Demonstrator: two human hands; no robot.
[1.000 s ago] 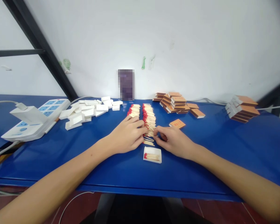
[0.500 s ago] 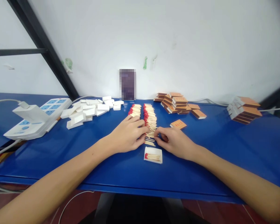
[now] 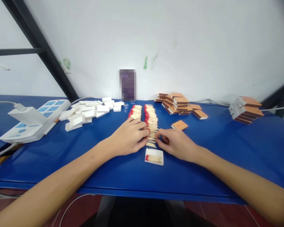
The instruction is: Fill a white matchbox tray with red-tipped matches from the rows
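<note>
Red-headed matches (image 3: 152, 118) lie in a long row across the middle of the blue table. My left hand (image 3: 132, 135) is closed at their head ends, and my right hand (image 3: 171, 142) pinches at the bare stick ends. Between the two sets of fingertips are several matches of the near part of the row; exactly how many is hidden. Just in front sits a small open white matchbox tray (image 3: 160, 152) with several matches inside, heads to the left. A second match row (image 3: 135, 111) runs partly behind my left hand.
White matchbox trays (image 3: 85, 112) are heaped at the left, near a power strip (image 3: 41, 121) with cables. Orange matchbox sleeves (image 3: 180, 102) are piled at the back right, one sleeve (image 3: 179, 125) lying apart. Stacked matchboxes (image 3: 247, 108) stand far right. A pixelated dark panel (image 3: 127, 85) is against the wall.
The whole view has shifted slightly. Both hands keep nearly the same place and grip at the two ends of the matches; the white tray and its matches look unchanged.
</note>
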